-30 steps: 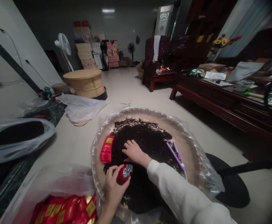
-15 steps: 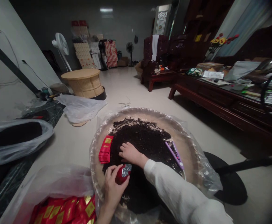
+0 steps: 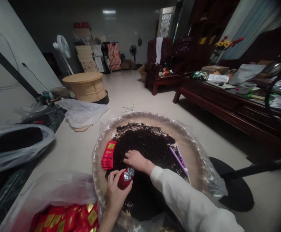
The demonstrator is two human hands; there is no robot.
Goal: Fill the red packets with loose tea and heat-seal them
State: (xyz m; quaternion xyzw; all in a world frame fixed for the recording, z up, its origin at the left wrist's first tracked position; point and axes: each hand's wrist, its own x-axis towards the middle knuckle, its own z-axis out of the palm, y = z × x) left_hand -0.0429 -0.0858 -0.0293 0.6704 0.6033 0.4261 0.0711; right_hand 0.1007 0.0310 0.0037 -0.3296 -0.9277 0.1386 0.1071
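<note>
A round tray (image 3: 196,158), lined with clear plastic, bears a broad dark heap (image 3: 142,137). The left hand (image 3: 115,191) is clamped on a red pouch (image 3: 124,181), thumb on one side and fingers on the other; the pouch, silvery at its upper end, is over the near left part of the tray. The right hand (image 3: 136,161), back upward and fingers curled, is at the heap near the tray's middle, just beyond the pouch; whether its fingertips pinch anything cannot be told. The hands are close to each other. Inside the tray's left side lies an overlapping row (image 3: 108,155) of flat red wrappers; inside its right side lies a purple tool (image 3: 179,161), its two arms spread in a narrow V. Outside the tray, near left, a clear bag (image 3: 65,183) holds red and gold packets (image 3: 65,219); farther left of the tray is a white sack (image 3: 49,136) with dark contents. Beyond the tray, left, stands a drum (image 3: 87,88); beyond the tray, right, a cluttered desk (image 3: 227,103)
</note>
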